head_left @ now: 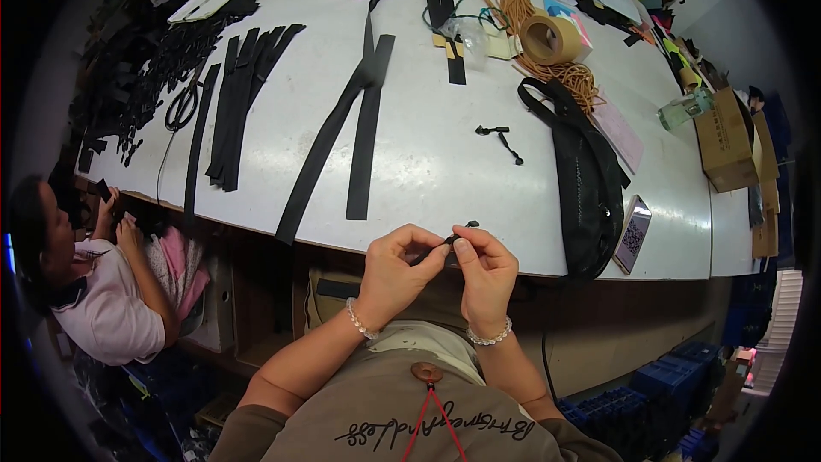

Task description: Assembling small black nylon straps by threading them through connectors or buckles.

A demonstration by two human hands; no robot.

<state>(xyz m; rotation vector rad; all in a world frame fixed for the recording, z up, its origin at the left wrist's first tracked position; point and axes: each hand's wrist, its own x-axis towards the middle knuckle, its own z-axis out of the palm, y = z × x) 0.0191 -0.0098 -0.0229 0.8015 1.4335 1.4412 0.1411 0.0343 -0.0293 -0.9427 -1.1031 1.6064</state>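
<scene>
Brown carton (pixel 725 139), perhaps phone screen (pixel 633 235) beside

black straps (pixel 359 120) on a white table (pixel 428 171), tan tape roll (pixel 550 38).

Both hands at table (pixel 445 180) near edge: left hand (pixel 395 267) beside right hand (pixel 486 272), fingertips meeting on small part (pixel 451 242). Straps (pixel 346 133) on table ahead-left of hands; more strips (pixel 244 85) left of those; scissors (pixel 181 107) further left. Loose part (pixel 500 135) ahead of hands, mid-table. Bag (pixel 590 188) right of hands, lying over edge; phone (pixel 633 233) right of bag. Tape roll (pixel 552 38) behind bag. Bottle (pixel 684 109), box (pixel 725 141) at far right. Seated person (pixel 94 282) left, below table edge.
</scene>
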